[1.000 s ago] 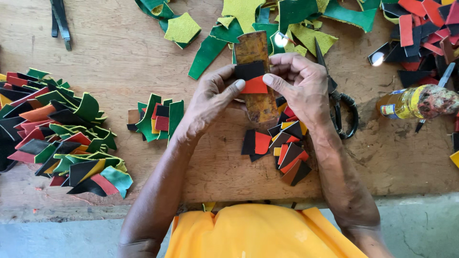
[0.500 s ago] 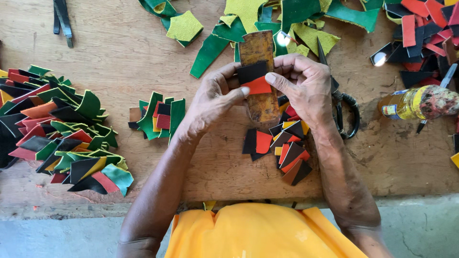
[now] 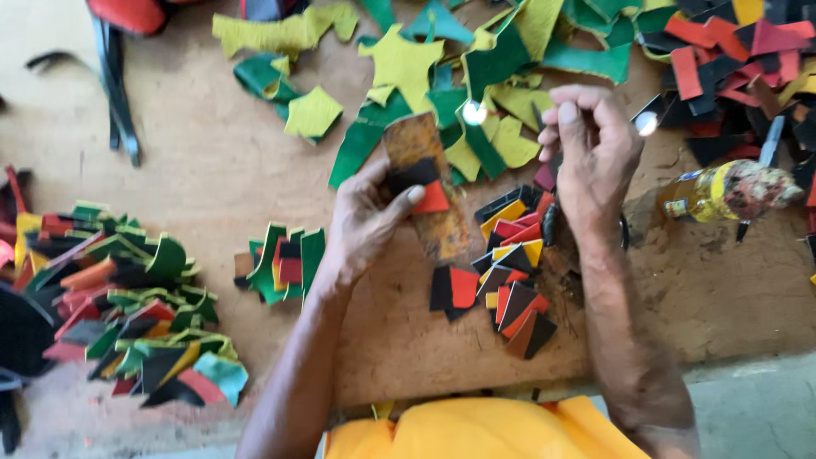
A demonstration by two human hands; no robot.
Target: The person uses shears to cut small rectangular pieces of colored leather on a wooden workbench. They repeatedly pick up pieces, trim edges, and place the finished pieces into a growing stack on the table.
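The brown strip (image 3: 422,189) with black and red patches stands tilted in the left hand (image 3: 367,223), whose fingers grip it, thumb on the red patch. The right hand (image 3: 590,149) hovers apart, fingertips pinched together. Below lies a pile of cut pieces (image 3: 510,270) on the worn counter (image 3: 212,170), green scraps (image 3: 442,93) beyond.

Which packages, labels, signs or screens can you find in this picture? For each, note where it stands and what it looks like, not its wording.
Bottle: lies on its side on the wooden board, right of the right hand; rounded, smeared and grimy.
Label: wrapped round that bottle; yellow with a blue patch.
No signs or screens in view.
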